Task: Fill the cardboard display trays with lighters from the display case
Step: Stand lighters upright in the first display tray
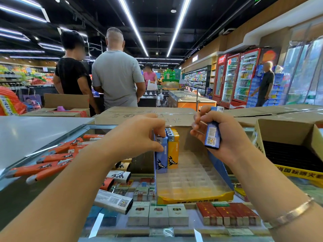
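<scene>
**Lighters going into the tray, both hands loaded**

Head view: at frame centre the left hand (pixel 139 137) pinches the top of an upright blue lighter (pixel 161 154) standing in the tray's (pixel 195 196) back-left corner, touching a yellow lighter (pixel 173 151). The right hand (pixel 225 135), centre right, curls round another blue lighter (pixel 212 135) held above the tray. Most tray slots lie open toward the lower edge. Orange lighters (pixel 52 163) lie loose at left on the glass case (pixel 21 193).
</scene>
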Available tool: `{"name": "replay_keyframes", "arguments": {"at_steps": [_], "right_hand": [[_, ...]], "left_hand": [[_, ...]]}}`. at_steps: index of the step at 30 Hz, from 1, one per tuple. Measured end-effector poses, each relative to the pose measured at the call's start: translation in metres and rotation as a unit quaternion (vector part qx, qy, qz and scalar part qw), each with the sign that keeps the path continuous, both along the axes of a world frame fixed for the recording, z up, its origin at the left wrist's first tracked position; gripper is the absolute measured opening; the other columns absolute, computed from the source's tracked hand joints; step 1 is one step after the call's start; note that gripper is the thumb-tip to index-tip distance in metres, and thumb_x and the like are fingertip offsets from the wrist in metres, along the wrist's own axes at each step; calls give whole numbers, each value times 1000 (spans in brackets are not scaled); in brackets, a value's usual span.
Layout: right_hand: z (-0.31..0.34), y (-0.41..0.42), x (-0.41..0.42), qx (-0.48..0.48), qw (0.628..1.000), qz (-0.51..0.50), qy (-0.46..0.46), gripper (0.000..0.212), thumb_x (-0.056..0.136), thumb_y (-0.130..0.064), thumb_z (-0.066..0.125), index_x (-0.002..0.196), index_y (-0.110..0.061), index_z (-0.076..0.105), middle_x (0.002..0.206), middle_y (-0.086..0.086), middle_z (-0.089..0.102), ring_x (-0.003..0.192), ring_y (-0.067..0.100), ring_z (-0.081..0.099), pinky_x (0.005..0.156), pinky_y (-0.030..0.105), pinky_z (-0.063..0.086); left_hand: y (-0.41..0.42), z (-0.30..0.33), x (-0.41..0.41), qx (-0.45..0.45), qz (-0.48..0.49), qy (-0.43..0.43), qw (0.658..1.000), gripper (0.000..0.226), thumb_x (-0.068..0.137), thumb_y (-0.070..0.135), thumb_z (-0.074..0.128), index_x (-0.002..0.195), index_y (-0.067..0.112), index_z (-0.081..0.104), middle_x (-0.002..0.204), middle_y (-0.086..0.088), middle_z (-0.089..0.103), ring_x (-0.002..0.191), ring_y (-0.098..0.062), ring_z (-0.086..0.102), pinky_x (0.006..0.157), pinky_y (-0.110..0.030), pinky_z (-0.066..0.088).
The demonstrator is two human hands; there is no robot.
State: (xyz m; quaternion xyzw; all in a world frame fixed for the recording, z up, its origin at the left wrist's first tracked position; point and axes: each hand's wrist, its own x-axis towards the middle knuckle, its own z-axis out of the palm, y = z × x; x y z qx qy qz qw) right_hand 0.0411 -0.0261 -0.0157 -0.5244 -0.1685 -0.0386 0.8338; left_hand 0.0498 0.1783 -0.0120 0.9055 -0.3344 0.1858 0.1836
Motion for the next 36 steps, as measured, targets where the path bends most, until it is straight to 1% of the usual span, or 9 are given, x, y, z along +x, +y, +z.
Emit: {"name": "replay_keyframes", "arguments": {"at_steps": [7,12,16,19,21,24,28,32,36], "right_hand": [[-1,1,2,-27,999,4,25,16,92,-3,46,84,-15,50,59,2,54,47,14,51,47,25,50],[-5,3,3,-108,993,0,42,11,91,-7,52,84,-14,48,55,0,44,40,11,38,39,22,37],[-2,5,1,-117,993,17,24,29,78,16,40,84,-12,44,60,2,40,46,13,36,44,24,32],[-1,6,-4,-134,990,51,1,41,68,24,30,85,-11,44,69,4,43,53,12,38,50,24,32],[-1,8,-7,-179,982,64,-16,43,71,26,36,92,-10,46,75,6,46,56,12,45,50,23,38],[-3,13,-7,-312,948,12,-69,42,77,19,53,107,-9,48,81,9,53,69,17,54,63,29,46],[-2,17,-9,-390,908,-55,-146,39,76,10,63,104,-13,49,78,5,53,73,18,54,72,37,48],[-5,20,-11,-434,886,-23,-161,55,77,4,67,101,-39,43,94,-9,57,88,7,59,80,32,52],[-8,22,-9,-428,891,-6,-152,51,77,5,68,106,-26,38,78,-2,60,71,10,62,67,28,53]], "left_hand": [[4,2,0,19,16,-14,1000,22,76,33,71,73,43,51,81,17,48,74,16,44,57,-15,30],[5,2,0,47,50,-42,997,27,76,39,69,73,45,43,84,21,48,74,20,43,55,-17,30],[4,3,-1,9,34,-12,999,25,74,50,64,90,48,46,86,21,49,77,16,45,57,-16,34],[-4,2,-3,-82,5,-13,997,34,72,62,56,101,45,49,85,17,52,76,6,50,57,-16,38],[-11,1,-5,-147,-11,-15,989,38,73,64,49,102,40,52,83,14,54,74,0,52,56,-17,44],[-19,-2,-6,-199,-15,-15,980,41,73,65,43,103,39,53,82,17,56,75,-1,54,63,-14,46],[-21,-5,-6,-225,-25,-11,974,33,76,60,53,104,42,55,88,22,59,81,2,56,65,-19,48],[-23,-5,-8,-221,-48,-39,973,26,73,48,64,98,40,60,91,17,59,80,0,55,64,-21,45],[-24,-4,-10,-230,-51,-33,971,15,72,36,71,85,35,63,85,15,55,75,-1,53,64,-22,45]]}}
